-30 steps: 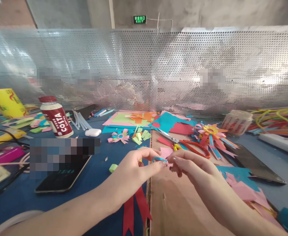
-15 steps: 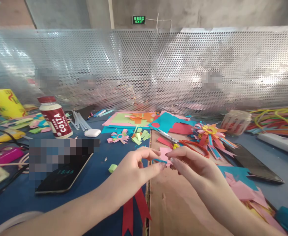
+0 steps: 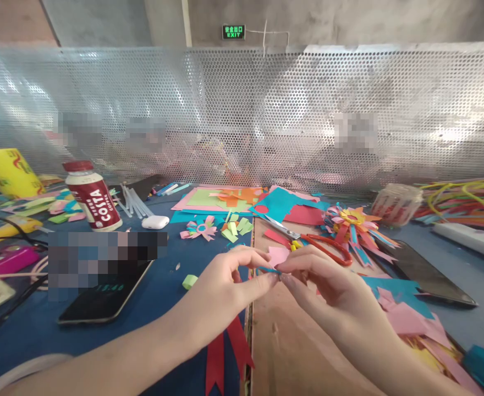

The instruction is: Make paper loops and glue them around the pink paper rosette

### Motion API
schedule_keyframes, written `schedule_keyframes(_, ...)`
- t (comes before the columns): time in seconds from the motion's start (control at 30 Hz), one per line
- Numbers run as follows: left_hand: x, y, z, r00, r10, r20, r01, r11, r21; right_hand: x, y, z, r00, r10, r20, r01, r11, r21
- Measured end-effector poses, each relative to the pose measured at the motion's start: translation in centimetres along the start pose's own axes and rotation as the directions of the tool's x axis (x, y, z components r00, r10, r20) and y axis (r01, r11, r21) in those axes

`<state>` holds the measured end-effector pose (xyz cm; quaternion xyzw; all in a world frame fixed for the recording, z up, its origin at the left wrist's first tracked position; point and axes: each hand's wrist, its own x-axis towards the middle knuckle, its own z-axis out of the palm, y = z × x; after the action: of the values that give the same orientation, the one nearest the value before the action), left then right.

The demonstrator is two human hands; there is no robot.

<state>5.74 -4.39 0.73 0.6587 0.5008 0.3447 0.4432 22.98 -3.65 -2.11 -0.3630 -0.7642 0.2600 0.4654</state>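
Note:
A narrow blue paper strip (image 3: 268, 270) is pinched in the fingers of my left hand (image 3: 242, 280), bent into a small curve. The thumb and fingertips of my right hand (image 3: 320, 286) close on the strip's right end, so both hands meet on it above the brown board. Just behind the fingertips lies a pink paper piece (image 3: 278, 256). Orange-handled scissors (image 3: 326, 247) rest beyond my right hand, partly open. Red ribbon-like paper tails (image 3: 215, 357) hang below my left wrist. A pale green paper loop (image 3: 190, 282) sits left of my left hand.
Coloured paper sheets (image 3: 209, 198) lie at the back, near a layered paper flower (image 3: 351, 220). A coffee bottle (image 3: 92, 195), a white earbud case (image 3: 155, 222) and a phone (image 3: 102, 308) stand or lie left. A second dark phone (image 3: 432, 275) and pink scraps (image 3: 411, 313) are on the right.
My right hand has moved slightly left and its thumb and fingers have closed on the end of the blue strip. My left hand has stayed almost still.

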Motion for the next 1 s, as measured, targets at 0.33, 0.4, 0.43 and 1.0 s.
schedule_keyframes(0.33, -0.2, 0.5, 0.1, 1.000, 0.003, -0.026, -0.002, 1.000, 0.018, -0.2, -0.4, -0.3, 0.999, 0.005, -0.050, -0.005, 1.000, -0.002)
schedule_keyframes(0.4, 0.0, 0.0, 0.2, 0.999, 0.023, -0.045, -0.022, 1.000, 0.014, -0.2, -0.6, -0.4, 0.999, 0.033, -0.031, -0.033, 0.999, 0.014)
schedule_keyframes(0.43, 0.0, -0.3, 0.2, 0.998, 0.032, -0.059, -0.031, 0.999, 0.015, -0.2, -0.6, -0.4, 0.999, 0.050, -0.011, -0.050, 0.998, 0.026)
schedule_keyframes(1.0, 0.1, 0.0, 0.1, 0.997, 0.029, -0.078, -0.019, 0.993, 0.120, 0.2, -0.8, -0.4, 0.941, 0.323, 0.100, -0.338, 0.918, 0.207)
